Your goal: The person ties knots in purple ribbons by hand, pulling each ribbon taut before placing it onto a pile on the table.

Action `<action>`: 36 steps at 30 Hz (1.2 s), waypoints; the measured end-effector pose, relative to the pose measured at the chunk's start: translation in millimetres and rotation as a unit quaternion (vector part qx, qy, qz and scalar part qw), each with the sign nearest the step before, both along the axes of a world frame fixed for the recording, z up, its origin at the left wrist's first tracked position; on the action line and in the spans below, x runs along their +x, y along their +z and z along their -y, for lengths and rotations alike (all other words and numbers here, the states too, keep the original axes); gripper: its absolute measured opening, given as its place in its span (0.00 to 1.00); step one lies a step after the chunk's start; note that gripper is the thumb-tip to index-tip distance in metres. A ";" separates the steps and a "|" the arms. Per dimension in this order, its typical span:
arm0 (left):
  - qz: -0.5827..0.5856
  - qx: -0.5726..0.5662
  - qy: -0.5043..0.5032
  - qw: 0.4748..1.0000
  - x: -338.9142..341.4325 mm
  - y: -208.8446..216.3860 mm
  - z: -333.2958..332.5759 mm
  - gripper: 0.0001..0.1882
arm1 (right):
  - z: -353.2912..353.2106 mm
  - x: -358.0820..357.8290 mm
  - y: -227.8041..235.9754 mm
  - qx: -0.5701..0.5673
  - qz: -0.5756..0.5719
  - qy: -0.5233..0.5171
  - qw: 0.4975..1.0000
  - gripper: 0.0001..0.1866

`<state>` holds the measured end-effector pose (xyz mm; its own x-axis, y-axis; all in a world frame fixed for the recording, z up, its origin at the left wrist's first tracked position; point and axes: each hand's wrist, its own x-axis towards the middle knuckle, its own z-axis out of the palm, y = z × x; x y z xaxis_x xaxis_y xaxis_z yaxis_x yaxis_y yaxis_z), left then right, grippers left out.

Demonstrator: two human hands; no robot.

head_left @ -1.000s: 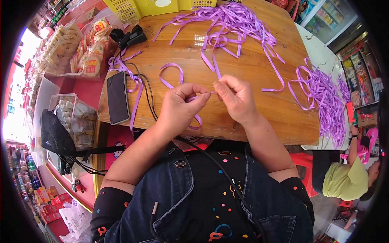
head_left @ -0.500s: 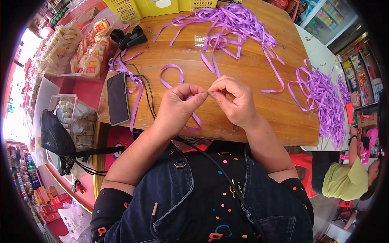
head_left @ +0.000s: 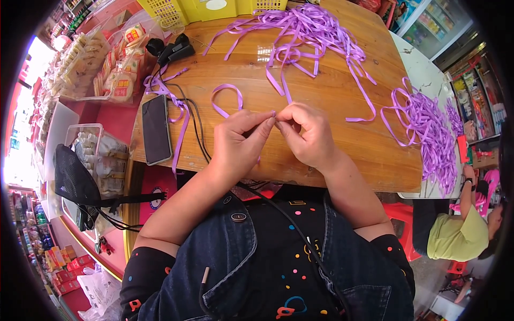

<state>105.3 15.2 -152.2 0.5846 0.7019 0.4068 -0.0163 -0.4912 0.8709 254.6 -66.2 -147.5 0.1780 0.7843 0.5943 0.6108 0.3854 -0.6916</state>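
Note:
Over the near part of the wooden table, my left hand [head_left: 239, 142] and my right hand [head_left: 310, 138] meet fingertip to fingertip. The left thumb and forefinger pinch a bit of purple ribbon [head_left: 273, 113], which shows at their tips. My right thumb and forefinger are pinched together right beside it, on the same ribbon. A loop of purple ribbon [head_left: 240, 97] curls on the table behind my left hand. Another strand [head_left: 284, 88] runs from the far ribbon pile [head_left: 316, 32] down to my right hand. How the ribbon lies between the fingertips is mostly hidden.
At the right edge, a second purple ribbon pile [head_left: 431, 134] spills onto a white table. A black phone [head_left: 156, 130], cables and loose ribbon lie left. Yellow crates [head_left: 214, 8] stand at the back. Packaged food [head_left: 119, 80] fills trays at far left. A person [head_left: 458, 235] is at right.
My left fingers have turned more upright, and a bit of ribbon now shows at their tips. The ribbon loop below my left hand is now mostly hidden.

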 end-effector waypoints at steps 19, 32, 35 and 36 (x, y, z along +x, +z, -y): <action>-0.056 -0.150 -0.020 0.987 2.9 0.8 0.8 0.07 | -4.8 -1.5 -2.3 0.125 0.074 -0.030 0.989 0.08; -0.053 -0.171 -0.005 0.984 3.9 5.4 2.7 0.06 | 1.8 -5.2 -2.3 -0.053 -0.095 -0.001 0.994 0.04; -0.042 -0.190 -0.017 0.981 5.4 5.0 4.0 0.06 | -0.3 -4.5 -4.4 -0.002 -0.066 0.000 0.998 0.04; -0.030 -0.208 -0.023 0.977 6.0 5.3 4.6 0.05 | -0.5 -4.6 -5.0 0.015 -0.062 0.002 0.998 0.05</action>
